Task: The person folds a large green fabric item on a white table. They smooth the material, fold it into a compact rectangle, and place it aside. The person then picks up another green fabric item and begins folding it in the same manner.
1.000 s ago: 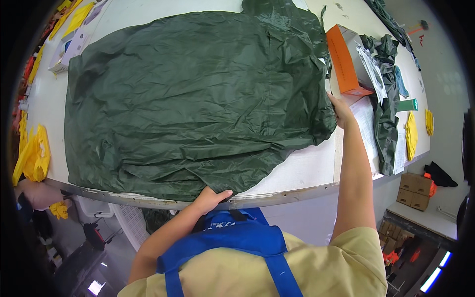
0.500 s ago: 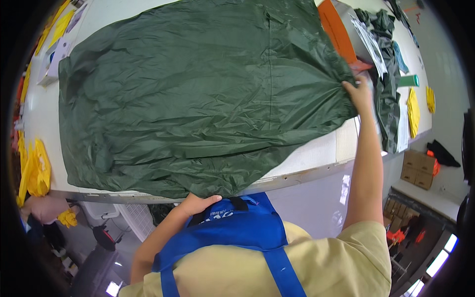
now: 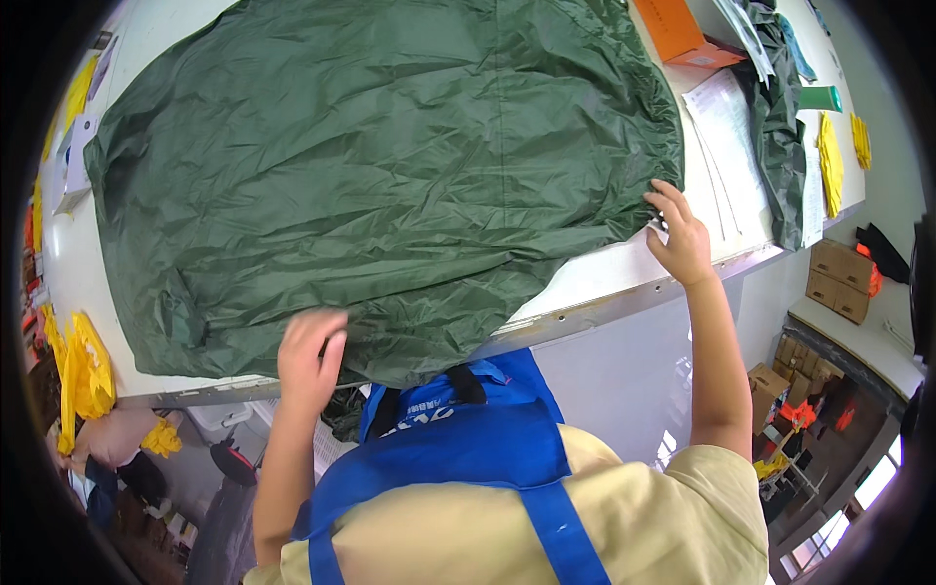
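Observation:
A large sheet of dark green, crinkled fabric (image 3: pixel 390 175) with a seam across it covers most of the table. Its front edge droops over the table edge near my body. My right hand (image 3: pixel 682 237) is at the fabric's lower right edge, fingers curved, with the fingertips at the cloth. A small dark, shiny thing shows between its thumb and fingers, too small to name. Slightly blurred, my left hand (image 3: pixel 310 359) is over the fabric near the front edge, fingers stretched out and thumb apart, with nothing seen in it.
Beyond the fabric's right side are an orange box (image 3: pixel 682 34), papers (image 3: pixel 726 122), a dark green cloth strip (image 3: pixel 780 127) and a green roll (image 3: pixel 820 98). A white box (image 3: pixel 73 166) and yellow bags (image 3: pixel 88 366) lie at the left. The metal table edge (image 3: pixel 624 297) runs before me.
My right hand has come down and nearer along the fabric's right edge, which was pulled taut before and now lies looser. My left hand has risen from the front edge onto the fabric.

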{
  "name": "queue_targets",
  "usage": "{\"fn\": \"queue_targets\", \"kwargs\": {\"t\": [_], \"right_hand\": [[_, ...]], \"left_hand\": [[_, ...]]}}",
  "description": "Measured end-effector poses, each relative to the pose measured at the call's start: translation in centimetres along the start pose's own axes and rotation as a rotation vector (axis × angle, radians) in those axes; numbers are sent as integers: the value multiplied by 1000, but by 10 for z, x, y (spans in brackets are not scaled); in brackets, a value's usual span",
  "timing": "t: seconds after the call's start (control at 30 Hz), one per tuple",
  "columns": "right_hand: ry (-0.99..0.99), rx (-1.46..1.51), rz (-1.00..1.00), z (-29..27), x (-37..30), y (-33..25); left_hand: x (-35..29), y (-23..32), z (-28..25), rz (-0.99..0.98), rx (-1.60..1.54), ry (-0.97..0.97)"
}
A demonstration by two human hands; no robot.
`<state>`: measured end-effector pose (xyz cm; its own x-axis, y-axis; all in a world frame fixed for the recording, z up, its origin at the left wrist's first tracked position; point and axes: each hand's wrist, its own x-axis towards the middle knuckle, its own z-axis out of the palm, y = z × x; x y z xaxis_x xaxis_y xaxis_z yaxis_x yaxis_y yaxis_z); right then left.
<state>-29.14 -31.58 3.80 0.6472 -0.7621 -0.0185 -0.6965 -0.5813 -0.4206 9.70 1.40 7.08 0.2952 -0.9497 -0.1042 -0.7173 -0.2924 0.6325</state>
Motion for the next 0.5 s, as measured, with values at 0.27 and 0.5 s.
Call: {"fn": "queue_targets", "kwargs": {"t": [0.27, 0.5], "right_hand": [[-259, -183, 80, 10, 56, 20], [-56, -371, 164, 30, 61, -25]], "left_hand": [[12, -44, 24, -395, 467, -205], [-44, -91, -30, -339, 264, 187]]}}
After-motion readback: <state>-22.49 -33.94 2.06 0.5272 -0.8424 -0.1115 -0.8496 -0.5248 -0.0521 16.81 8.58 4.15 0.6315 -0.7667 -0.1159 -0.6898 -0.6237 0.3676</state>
